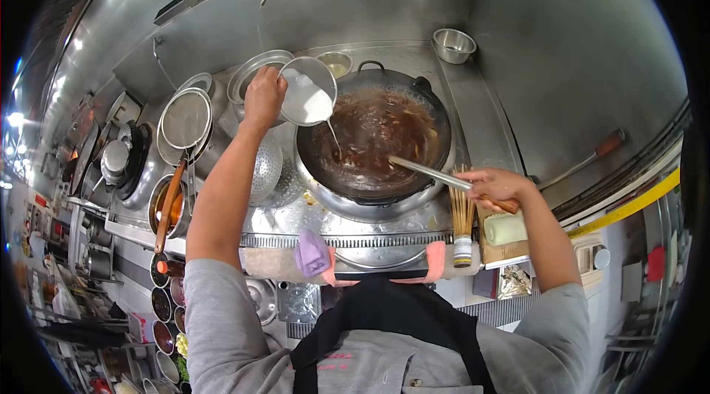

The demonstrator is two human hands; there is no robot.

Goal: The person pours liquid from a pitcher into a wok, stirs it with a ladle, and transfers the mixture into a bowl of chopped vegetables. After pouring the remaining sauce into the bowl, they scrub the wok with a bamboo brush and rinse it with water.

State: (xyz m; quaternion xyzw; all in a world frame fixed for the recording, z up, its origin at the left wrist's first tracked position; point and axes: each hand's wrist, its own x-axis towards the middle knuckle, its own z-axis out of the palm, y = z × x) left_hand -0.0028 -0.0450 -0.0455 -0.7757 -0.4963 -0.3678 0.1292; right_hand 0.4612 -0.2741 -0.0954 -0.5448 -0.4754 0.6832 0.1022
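My left hand [265,96] is closed on the rim of a metal bowl [285,110], tilted to the right. White liquid [305,99] runs from it in a thin stream into the large dark wok [310,176]. Brown sauce [370,131] with pieces in it fills the wok. With fingers around the wooden end of a long metal handle, my right hand [497,188] holds a ladle [425,171]; its head is hidden in the sauce. Close to that hand stand a bundle of thin bamboo sticks [463,213] and a pale green block-like thing [505,229].
At left are a strainer [186,119] with a wooden handle and a perforated ladle [265,168]. A steel bowl [454,46] sits at the back right. A purple cloth [312,252] lies on the front edge. Several ingredient pots [162,304] stand lower left.
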